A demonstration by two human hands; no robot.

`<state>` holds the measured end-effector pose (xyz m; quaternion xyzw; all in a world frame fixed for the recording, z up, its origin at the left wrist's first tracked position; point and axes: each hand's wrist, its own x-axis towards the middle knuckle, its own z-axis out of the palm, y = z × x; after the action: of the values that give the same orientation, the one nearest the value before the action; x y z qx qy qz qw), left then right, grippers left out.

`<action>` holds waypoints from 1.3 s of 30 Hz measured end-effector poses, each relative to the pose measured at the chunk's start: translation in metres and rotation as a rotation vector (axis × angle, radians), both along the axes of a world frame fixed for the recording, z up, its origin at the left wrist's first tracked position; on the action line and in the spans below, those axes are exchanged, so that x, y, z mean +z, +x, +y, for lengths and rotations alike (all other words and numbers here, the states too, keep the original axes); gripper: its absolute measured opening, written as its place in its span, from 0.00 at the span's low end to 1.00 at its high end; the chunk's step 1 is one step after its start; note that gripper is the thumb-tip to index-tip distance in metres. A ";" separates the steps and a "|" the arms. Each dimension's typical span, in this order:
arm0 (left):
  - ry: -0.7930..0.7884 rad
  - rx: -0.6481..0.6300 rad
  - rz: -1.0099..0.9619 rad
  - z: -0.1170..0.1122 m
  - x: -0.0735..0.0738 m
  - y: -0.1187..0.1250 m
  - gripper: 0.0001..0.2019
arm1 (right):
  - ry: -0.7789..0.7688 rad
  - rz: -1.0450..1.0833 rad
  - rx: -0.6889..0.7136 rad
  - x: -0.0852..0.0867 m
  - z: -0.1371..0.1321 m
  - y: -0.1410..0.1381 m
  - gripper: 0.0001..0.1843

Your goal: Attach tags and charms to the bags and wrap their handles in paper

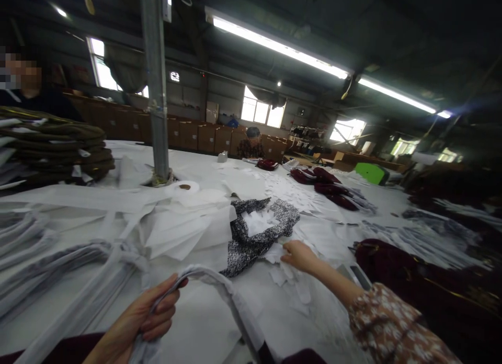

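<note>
My left hand (159, 311) is closed around a long strap (231, 291) in a pale, see-through wrapping. The strap arches up from the hand and drops to the right, toward a dark maroon piece at the bottom edge. My right hand (300, 255) reaches over the table, thumb and fingers pinched at a white paper slip (272, 253). Just beyond it lies a crumpled black-and-white patterned cloth (251, 243), with several white slips (259, 222) in its hollow. More loose slips (294, 291) are spread below my right hand.
Similar wrapped straps (86, 254) lie at left. A metal post (158, 92) rises through the white table, near a paper roll (184, 187). A brown-green stack (78, 144) stands beside a person at left. Maroon pieces (396, 264) lie at right; another person is at the far side.
</note>
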<state>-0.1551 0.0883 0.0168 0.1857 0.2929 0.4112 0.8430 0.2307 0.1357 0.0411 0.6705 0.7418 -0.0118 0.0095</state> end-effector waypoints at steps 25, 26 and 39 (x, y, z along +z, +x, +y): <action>0.020 0.022 -0.020 -0.001 0.005 0.003 0.12 | 0.157 -0.432 0.162 0.013 -0.064 -0.010 0.11; 0.020 0.021 -0.017 -0.001 0.006 0.003 0.12 | 0.213 -0.422 0.159 0.018 -0.065 -0.015 0.09; 0.034 0.032 -0.049 -0.004 0.009 0.002 0.11 | -0.038 -0.347 0.100 -0.021 -0.033 -0.058 0.13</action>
<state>-0.1533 0.0847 0.0260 0.1852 0.2681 0.4338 0.8400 0.1730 0.1028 0.0201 0.6243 0.7611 0.0906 0.1508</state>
